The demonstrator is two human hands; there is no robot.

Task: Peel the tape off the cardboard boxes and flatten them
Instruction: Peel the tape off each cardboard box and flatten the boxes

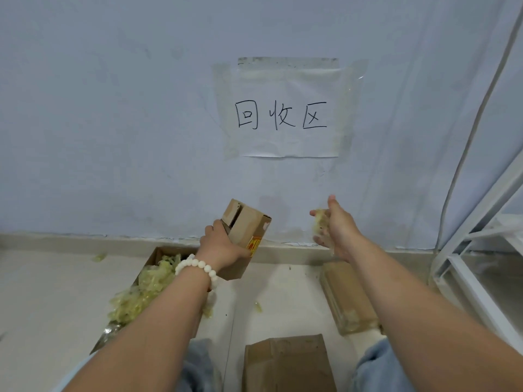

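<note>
**Box in the left hand, tape wad in the right**

Nearest, a flat cardboard (285, 363) lies on the floor (51, 292) between the person's jeans-clad knees (376, 366). To the left of it stands an open carton (154, 257), heaped with yellowish tape scraps (144, 292) that spill over its rim. On the right a taped box (348, 298) lies on the floor near the skirting, with clear tape across its near end.

Further out, both arms reach forward above the floor. The left wrist wears a white bead bracelet (195, 265). The left hand (223, 246) holds a small box (247, 227) in the air, its fingers wrapped round the lower side; the box tilts, and its far end flaps stand partly open. Well apart to the right, the right hand (338, 227) has its fingers closed on a crumpled tape wad (320, 222), thumb up.

Behind them, a paper sign (285, 114) with handwritten characters is taped to the wall (113, 108). A white rack (481, 250) stands at the far right.
</note>
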